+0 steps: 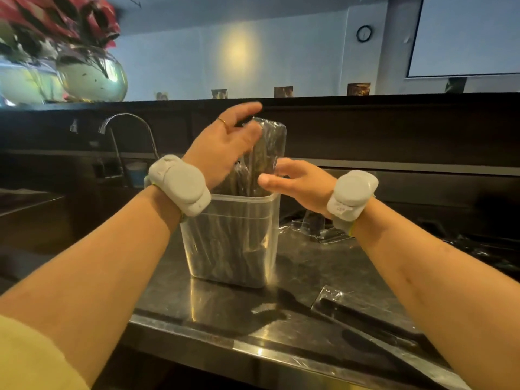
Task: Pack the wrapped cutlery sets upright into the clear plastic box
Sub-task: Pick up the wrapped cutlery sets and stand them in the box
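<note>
Clear plastic box (230,249), one; left hand (225,144), right hand (298,180) above.

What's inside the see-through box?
Wrapped cutlery sets stand upright in the clear plastic box, tops poking above its rim. The left hand covers some tops, so their number cannot be told.

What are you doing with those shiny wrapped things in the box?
A person is packing wrapped cutlery sets into a clear plastic box on a steel counter. Several stand upright inside, poking above the rim. The left hand touches the tallest one with open fingers, and the right hand reaches in beside it. More wrapped sets lie on the counter, not yet packed.
</note>
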Action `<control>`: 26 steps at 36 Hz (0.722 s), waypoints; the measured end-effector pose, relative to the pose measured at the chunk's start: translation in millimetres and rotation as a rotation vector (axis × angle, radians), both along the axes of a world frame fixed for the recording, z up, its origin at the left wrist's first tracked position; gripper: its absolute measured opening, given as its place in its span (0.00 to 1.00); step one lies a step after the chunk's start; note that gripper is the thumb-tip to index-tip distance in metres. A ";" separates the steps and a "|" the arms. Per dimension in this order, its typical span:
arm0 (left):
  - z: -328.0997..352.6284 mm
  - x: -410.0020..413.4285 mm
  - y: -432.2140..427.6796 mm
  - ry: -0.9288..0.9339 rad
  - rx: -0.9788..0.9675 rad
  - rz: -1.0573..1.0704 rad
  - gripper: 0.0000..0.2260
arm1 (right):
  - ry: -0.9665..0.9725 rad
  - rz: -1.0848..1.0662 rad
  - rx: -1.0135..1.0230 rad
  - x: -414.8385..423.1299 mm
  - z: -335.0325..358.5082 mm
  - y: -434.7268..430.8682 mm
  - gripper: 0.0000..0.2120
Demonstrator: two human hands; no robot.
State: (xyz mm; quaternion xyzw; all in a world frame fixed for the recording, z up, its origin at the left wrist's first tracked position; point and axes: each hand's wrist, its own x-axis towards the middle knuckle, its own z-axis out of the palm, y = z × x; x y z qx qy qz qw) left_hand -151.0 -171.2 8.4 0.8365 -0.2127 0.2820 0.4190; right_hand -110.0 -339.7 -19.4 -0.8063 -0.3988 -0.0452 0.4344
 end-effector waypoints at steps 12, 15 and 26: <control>-38.5 -8.0 -22.0 -0.178 0.468 0.427 0.05 | 0.170 -0.214 0.004 6.4 -20.0 -39.7 0.08; -42.5 -7.4 -27.3 -0.121 0.517 0.481 0.02 | 0.231 -0.192 -0.139 -4.1 -26.6 -50.0 0.08; -59.7 -18.5 -110.8 -0.364 0.559 0.167 0.12 | 0.322 -0.188 -0.901 -36.4 -56.1 -103.0 0.14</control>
